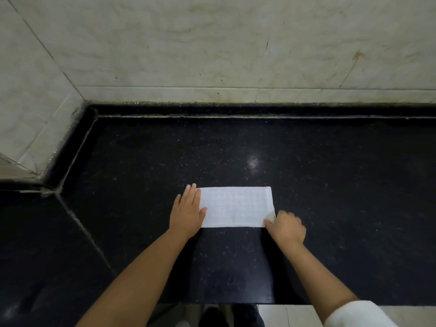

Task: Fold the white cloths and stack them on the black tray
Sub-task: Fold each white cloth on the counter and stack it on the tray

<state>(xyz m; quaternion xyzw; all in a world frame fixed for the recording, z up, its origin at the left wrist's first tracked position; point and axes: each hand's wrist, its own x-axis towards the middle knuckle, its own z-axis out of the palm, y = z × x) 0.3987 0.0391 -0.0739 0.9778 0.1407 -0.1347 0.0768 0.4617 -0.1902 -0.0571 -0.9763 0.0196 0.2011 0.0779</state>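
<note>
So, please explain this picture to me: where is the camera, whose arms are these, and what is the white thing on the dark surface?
There is only one picture, taken by a camera worn on a person's head, looking forward and down. No machine is present; the two bare arms belong to that person. They stand at a black speckled counter set against a pale tiled wall. On the counter lies one white cloth, flat and rectangular. The left hand rests flat with straight fingers on the cloth's left edge. The right hand has curled fingers and pinches the cloth's near right corner. The black tray from the task does not appear in this picture.
</note>
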